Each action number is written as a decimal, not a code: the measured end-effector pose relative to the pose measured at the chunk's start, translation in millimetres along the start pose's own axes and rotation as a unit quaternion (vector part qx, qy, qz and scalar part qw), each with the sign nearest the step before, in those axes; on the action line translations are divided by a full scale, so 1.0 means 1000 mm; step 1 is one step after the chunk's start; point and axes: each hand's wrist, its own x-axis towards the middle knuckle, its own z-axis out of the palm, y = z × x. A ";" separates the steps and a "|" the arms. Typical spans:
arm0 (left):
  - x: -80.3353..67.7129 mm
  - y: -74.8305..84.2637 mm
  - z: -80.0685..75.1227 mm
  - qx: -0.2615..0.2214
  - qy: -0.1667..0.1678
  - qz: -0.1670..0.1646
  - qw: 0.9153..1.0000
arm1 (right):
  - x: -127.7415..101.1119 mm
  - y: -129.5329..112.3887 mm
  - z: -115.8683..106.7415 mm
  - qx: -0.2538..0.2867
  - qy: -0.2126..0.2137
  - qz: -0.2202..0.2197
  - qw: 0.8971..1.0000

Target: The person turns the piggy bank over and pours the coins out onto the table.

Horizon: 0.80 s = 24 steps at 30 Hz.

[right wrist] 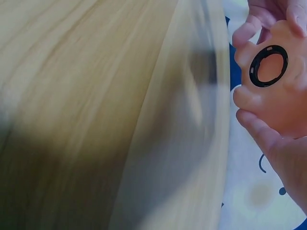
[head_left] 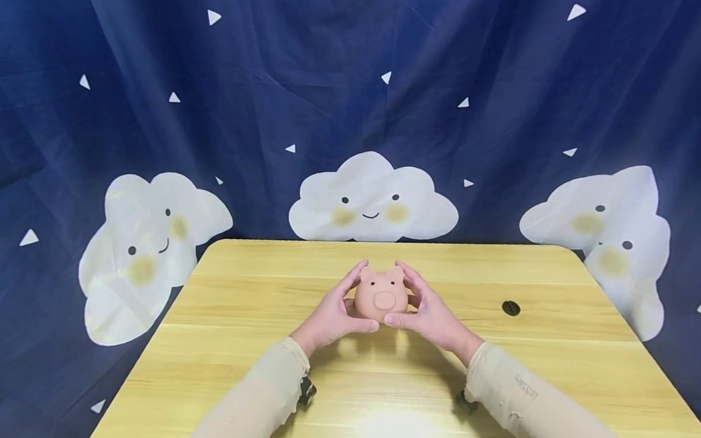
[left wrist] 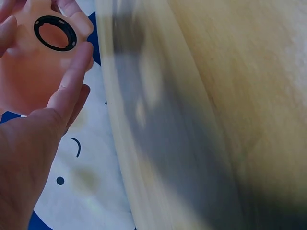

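Note:
A pink piggy bank (head_left: 385, 299) faces the head camera, held up between both hands over the table. My left hand (head_left: 337, 311) grips its left side, thumb low at the front. On the opposite side my right hand (head_left: 429, 311) grips it in the same way, with fingers up by the ear. Seen from below in the left wrist view, the piggy bank (left wrist: 29, 79) has a hole ringed by a black rim (left wrist: 72, 40) in its underside. The right wrist view shows that same black rim (right wrist: 254, 72) around the uncovered hole.
On the wooden table (head_left: 213, 370) a small round black plug (head_left: 511, 308) lies to the right of the hands. Behind the table's far edge hangs a dark blue curtain (head_left: 328, 109) with white clouds and triangles. Shadows of the arms fall on the tabletop.

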 end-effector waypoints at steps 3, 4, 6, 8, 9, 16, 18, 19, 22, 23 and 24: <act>0.001 -0.001 0.000 -0.047 -0.005 -0.010 0.999 | 0.000 0.001 0.001 -0.003 0.002 -0.003 1.000; 0.002 -0.001 0.001 -0.064 -0.004 -0.014 0.998 | 0.000 0.001 0.002 -0.005 0.002 -0.005 1.000; 0.003 -0.002 0.001 -0.092 0.001 -0.021 0.996 | 0.001 0.002 0.003 -0.009 0.001 -0.013 1.000; 0.003 -0.002 0.002 -0.104 0.010 -0.025 0.994 | 0.000 0.002 0.004 -0.013 -0.001 -0.018 1.000; 0.004 -0.001 0.002 -0.107 0.014 -0.026 0.994 | 0.000 0.002 0.004 -0.016 -0.003 -0.020 1.000; 0.001 0.001 0.001 -0.113 0.028 -0.028 0.993 | -0.001 0.003 0.006 -0.013 -0.027 -0.032 0.999; 0.001 0.002 0.000 -0.116 0.029 -0.029 0.992 | -0.001 0.003 0.006 -0.008 -0.041 -0.031 0.999; 0.000 0.002 -0.001 -0.116 0.029 -0.029 0.992 | -0.001 0.003 0.005 -0.010 -0.046 -0.032 0.998; -0.001 0.001 -0.003 -0.117 0.025 -0.030 0.992 | -0.001 0.002 0.002 -0.009 -0.061 -0.026 0.998; -0.002 0.000 -0.003 -0.115 0.023 -0.030 0.993 | -0.001 0.001 0.002 -0.007 -0.064 -0.023 0.998; -0.002 0.000 -0.004 -0.114 0.020 -0.030 0.993 | -0.001 0.000 0.001 -0.008 -0.065 -0.022 0.998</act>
